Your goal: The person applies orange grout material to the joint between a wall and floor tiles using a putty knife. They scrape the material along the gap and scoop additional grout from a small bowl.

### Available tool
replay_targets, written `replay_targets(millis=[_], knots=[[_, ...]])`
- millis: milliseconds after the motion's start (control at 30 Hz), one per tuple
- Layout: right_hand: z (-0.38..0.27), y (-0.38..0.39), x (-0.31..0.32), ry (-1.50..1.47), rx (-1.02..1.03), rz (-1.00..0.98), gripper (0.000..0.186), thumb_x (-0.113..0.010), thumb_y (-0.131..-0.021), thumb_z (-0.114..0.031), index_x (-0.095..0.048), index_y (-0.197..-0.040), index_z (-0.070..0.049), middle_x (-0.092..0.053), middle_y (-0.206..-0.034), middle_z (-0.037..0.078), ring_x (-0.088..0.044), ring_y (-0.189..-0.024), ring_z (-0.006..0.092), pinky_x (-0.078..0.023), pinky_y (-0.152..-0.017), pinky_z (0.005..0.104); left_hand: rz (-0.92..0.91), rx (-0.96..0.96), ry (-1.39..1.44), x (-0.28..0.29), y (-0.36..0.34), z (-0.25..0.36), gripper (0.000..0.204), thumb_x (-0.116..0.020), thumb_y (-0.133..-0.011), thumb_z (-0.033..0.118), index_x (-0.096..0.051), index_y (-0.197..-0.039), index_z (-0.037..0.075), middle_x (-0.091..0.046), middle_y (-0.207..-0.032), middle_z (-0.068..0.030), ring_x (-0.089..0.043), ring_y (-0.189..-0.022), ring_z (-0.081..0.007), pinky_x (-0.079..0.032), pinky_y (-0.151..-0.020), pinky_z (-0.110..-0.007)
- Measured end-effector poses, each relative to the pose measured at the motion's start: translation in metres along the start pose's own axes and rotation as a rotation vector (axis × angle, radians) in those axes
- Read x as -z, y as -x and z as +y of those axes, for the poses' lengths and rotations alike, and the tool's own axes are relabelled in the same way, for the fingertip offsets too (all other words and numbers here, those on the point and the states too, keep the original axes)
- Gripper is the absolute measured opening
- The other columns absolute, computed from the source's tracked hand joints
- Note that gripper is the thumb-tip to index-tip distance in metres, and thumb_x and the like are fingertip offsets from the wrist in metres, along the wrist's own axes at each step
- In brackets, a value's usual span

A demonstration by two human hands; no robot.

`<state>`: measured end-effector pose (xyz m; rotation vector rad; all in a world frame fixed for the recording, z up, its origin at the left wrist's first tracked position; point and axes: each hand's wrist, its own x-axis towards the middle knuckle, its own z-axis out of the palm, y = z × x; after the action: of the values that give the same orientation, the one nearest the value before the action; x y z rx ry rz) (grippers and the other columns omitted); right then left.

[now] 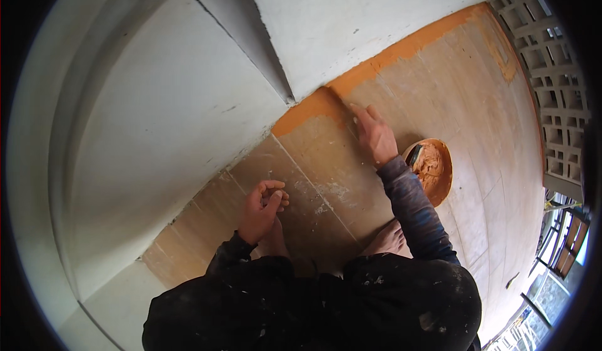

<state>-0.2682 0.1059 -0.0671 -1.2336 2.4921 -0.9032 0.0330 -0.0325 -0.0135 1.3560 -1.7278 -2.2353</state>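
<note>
My right hand is closed around a narrow, dark, brush-like tool. Its far end touches the orange coating spread along the joint between floor and wall. My left hand hangs to the left over the floor, loosely curled with a gap between thumb and forefinger, and nothing shows in it. Its fingertips look stained orange. Just right of my right forearm stands a round bucket of thick orange paste. A dark object leans inside the bucket, its kind unclear.
White walls rise on the left and far side, with a recess at the corner. Brown plank-patterned floor tiles carry pale smears. My bare foot is beside the bucket. A pierced block screen borders the right.
</note>
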Motion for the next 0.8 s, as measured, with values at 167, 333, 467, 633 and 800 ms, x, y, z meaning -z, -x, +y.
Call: replay_targets(millis=[167,333,467,633,800], knots=[[-0.005,0.025,-0.011,0.143,0.187,0.003,0.046,-0.059,-0.093,-0.003,-0.062,-0.137,-0.012,-0.061,-0.111,0.01,-0.061,-0.102,0.0317,-0.053,-0.084,0.043,0.003,-0.027,0.004,-0.001,0.005,0.002,0.019,-0.056,-0.104,0.01,-0.061,-0.121,0.002,-0.069,-0.102,-0.0072,-0.068,-0.09,-0.013,-0.055,-0.079,-0.028],[-0.009,0.031,-0.007,-0.052,0.03,-0.068,0.053,-0.06,-0.086,0.001,-0.063,-0.138,-0.012,-0.06,-0.115,0.011,-0.06,-0.105,0.0326,-0.053,-0.088,0.0416,-0.027,-0.036,-0.013,0.001,0.006,-0.001,0.019,-0.056,-0.104,0.01,-0.06,-0.12,0.002,-0.069,-0.101,-0.0067,-0.068,-0.09,-0.0127,-0.055,-0.079,-0.028],[-0.006,0.015,-0.007,0.126,0.042,0.044,0.054,-0.06,-0.085,0.003,-0.063,-0.137,-0.011,-0.061,-0.116,0.012,-0.06,-0.106,0.0329,-0.054,-0.089,0.041,-0.032,-0.042,-0.017,0.002,0.006,-0.004,0.021,-0.056,-0.105,0.013,-0.06,-0.122,0.003,-0.069,-0.101,-0.0071,-0.067,-0.092,-0.0136,-0.054,-0.08,-0.029],[-0.013,0.039,-0.005,0.004,0.205,-0.039,0.041,-0.059,-0.092,0.004,-0.066,-0.131,-0.005,-0.061,-0.107,0.016,-0.063,-0.097,0.0371,-0.053,-0.083,0.0408,-0.017,-0.067,-0.01,0.001,0.008,-0.002,0.02,-0.055,-0.105,0.012,-0.06,-0.122,0.003,-0.069,-0.102,-0.0073,-0.067,-0.091,-0.0136,-0.054,-0.08,-0.029],[-0.01,0.042,-0.005,0.053,0.074,0.025,0.045,-0.061,-0.086,0.004,-0.066,-0.13,-0.007,-0.061,-0.108,0.012,-0.061,-0.1,0.033,-0.053,-0.083,0.0429,-0.037,-0.06,-0.006,0.0,0.01,-0.008,0.021,-0.056,-0.105,0.013,-0.06,-0.122,0.003,-0.069,-0.102,-0.0073,-0.067,-0.091,-0.0136,-0.054,-0.08,-0.029]])
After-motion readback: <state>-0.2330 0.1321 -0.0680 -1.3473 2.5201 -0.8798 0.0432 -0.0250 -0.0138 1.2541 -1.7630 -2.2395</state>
